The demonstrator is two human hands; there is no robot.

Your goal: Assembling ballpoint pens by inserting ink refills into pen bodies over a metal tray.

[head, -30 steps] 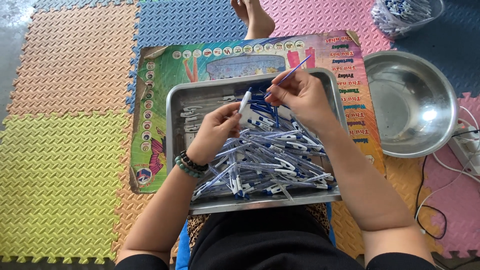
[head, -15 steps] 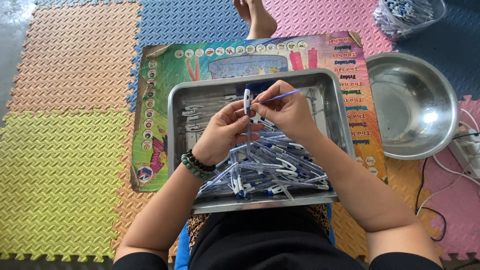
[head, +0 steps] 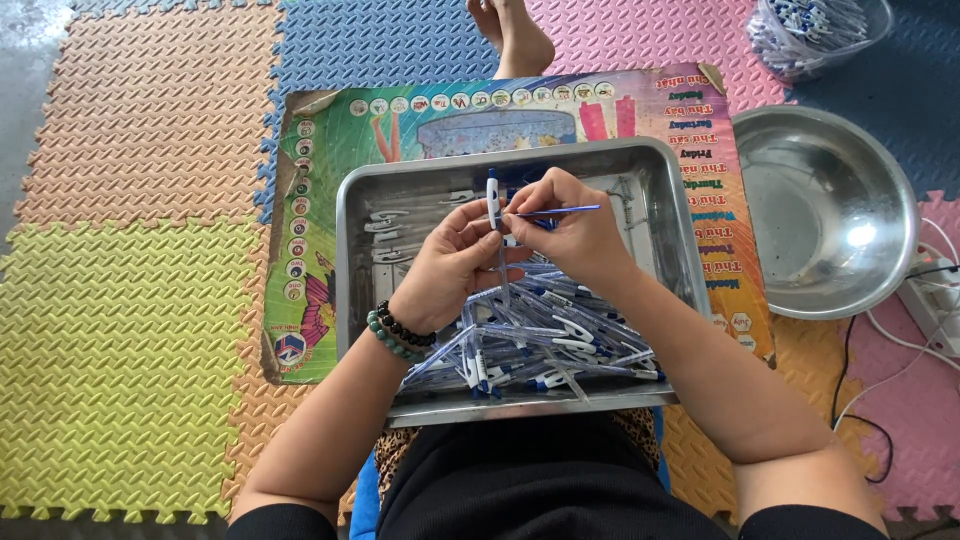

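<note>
My left hand (head: 455,262) holds a clear pen barrel (head: 493,200) upright over a metal tray (head: 660,200) resting on my lap. My right hand (head: 568,232) pinches a thin blue ink refill (head: 565,210), held level, with its tip at the barrel. The two hands touch above the tray's middle. A heap of several clear and blue pens (head: 545,340) fills the near half of the tray. Beaded bracelets (head: 398,332) circle my left wrist.
A round steel bowl (head: 825,212) sits to the right of the tray. A colourful printed board (head: 320,200) lies under the tray on foam puzzle mats. A clear container of pens (head: 812,30) stands top right. White cables (head: 920,330) run along the right. A bare foot (head: 512,35) rests beyond the board.
My right hand came down and left with the blue refill, from a raised slant to level, meeting the barrel. My left hand lifted the barrel more upright.
</note>
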